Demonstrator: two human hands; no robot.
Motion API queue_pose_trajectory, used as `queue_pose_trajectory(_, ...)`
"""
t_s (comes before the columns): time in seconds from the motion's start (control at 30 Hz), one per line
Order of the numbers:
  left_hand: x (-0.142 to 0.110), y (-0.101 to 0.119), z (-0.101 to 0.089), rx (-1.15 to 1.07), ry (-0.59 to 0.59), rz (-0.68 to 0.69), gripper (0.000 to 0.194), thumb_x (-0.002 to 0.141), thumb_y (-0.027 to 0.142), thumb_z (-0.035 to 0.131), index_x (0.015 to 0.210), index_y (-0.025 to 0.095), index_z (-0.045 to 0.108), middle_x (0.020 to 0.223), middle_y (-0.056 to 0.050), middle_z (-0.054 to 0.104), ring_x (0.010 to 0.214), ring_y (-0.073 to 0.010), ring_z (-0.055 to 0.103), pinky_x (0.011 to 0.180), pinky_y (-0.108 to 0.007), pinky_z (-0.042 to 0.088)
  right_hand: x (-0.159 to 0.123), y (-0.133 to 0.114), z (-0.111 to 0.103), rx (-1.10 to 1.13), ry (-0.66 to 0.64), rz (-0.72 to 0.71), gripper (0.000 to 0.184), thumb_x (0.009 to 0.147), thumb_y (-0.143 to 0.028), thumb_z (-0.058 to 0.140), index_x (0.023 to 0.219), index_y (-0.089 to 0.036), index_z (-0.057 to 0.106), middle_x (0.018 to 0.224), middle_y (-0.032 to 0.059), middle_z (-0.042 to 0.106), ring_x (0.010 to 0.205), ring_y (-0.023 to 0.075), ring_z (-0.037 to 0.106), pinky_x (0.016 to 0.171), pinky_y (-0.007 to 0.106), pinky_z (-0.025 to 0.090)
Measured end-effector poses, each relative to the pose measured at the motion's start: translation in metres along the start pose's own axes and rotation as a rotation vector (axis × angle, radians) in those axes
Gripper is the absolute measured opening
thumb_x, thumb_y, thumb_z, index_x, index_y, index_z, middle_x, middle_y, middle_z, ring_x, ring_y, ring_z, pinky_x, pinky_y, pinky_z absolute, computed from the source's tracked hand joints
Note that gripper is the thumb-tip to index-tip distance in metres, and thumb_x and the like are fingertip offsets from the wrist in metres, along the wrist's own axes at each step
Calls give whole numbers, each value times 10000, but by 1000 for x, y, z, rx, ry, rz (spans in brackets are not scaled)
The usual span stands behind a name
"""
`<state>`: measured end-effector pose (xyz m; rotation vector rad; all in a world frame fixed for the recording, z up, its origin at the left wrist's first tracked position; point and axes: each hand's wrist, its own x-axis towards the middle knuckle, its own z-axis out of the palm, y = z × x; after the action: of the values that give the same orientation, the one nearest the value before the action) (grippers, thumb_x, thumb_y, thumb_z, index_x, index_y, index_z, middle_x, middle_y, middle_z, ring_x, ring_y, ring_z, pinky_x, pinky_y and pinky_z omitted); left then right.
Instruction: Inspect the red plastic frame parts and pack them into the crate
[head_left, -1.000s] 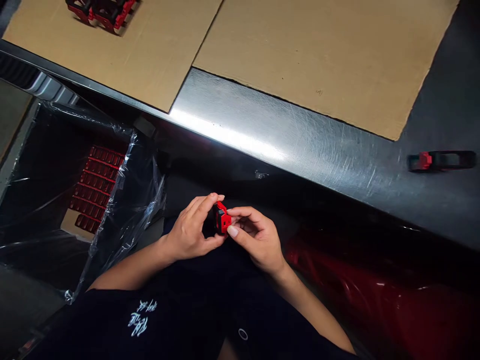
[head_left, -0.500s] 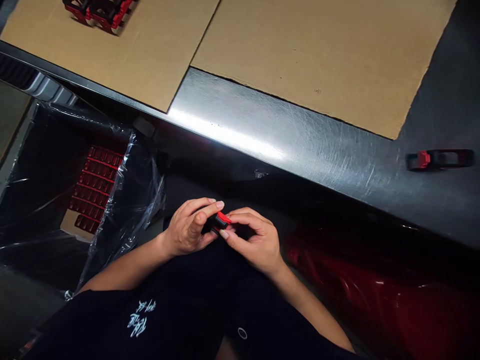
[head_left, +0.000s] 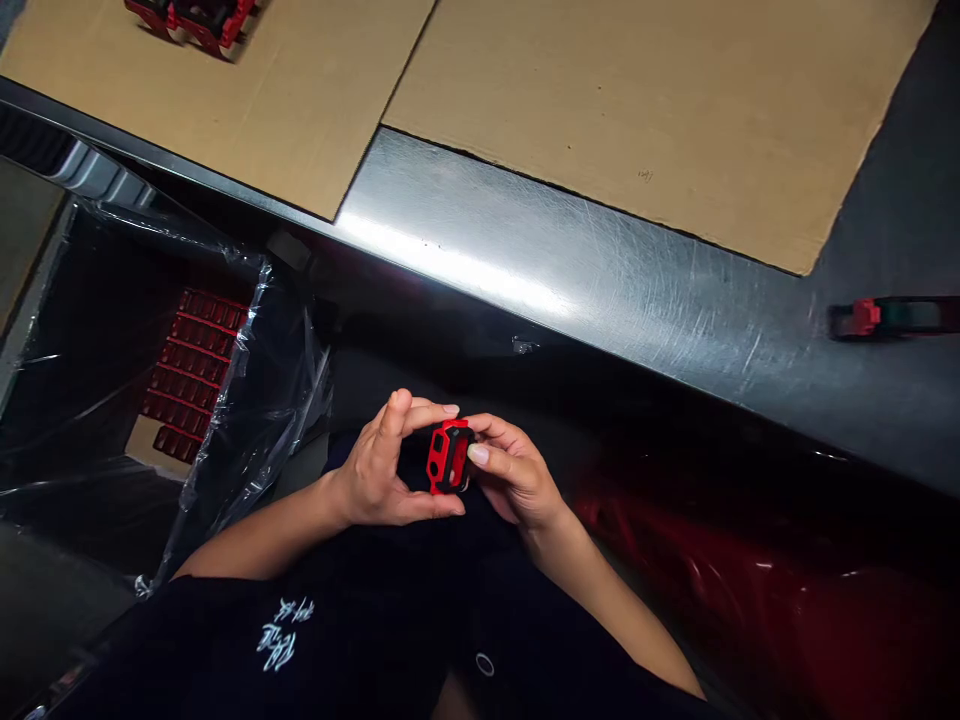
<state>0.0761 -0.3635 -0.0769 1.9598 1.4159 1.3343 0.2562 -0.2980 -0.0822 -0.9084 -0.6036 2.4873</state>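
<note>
Two bare hands are holding one small red and black plastic block [head_left: 448,457] in the middle of the head view, just above a person's black T-shirt [head_left: 300,640]. The left hand [head_left: 375,465] is mostly closed, and its fingers [head_left: 427,408] are gripping the block from the left. The right hand [head_left: 517,478] is curling around the block from the right, and its thumb [head_left: 480,455] is pressing on it. Both hands have hold of the block. The block is now showing its wide red face to the camera, where just before it was showing a thin edge.

Above the hands, a steel bench [head_left: 570,270] is running across the view, with brown cardboard sheets [head_left: 615,120] lying on it. A red and black part [head_left: 892,316] is lying on the bench at the right. A group of red parts [head_left: 191,15] is sitting on the cardboard at the top. On the left, rows of red pieces [head_left: 193,375] are lying inside clear plastic wrap [head_left: 289,390].
</note>
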Motion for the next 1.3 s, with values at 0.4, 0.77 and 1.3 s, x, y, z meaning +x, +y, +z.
queue_pose_trajectory(0.4,-9,3,-2,-119,-120,-280,1102,785,571,780,1618,224,147,1196,-140,614,1061,-272,647,917,-475,580,2,5,4,85,18,138,342,720,-391,908,869,-170,694,583,-31,667,380,48,528,390,121,451)
queue_pose_trajectory(0.77,-6,3,-6,-34,-94,-190,813,755,378,818,1452,203,438,1240,-150,601,1141,-300,580,957,-525,550,-9,-14,22,-328,108,-142,208,807,-363,825,894,-188,753,653,-1,703,525,105,622,515,209,511)
queue_pose_trajectory(1.3,-5,2,-3,-44,-62,70,874,778,269,823,1514,120,375,1313,-223,654,1268,-313,597,997,-527,548,-17,-24,27,-1039,94,-315,221,863,-196,642,701,-159,788,542,-21,542,497,76,459,503,227,345)
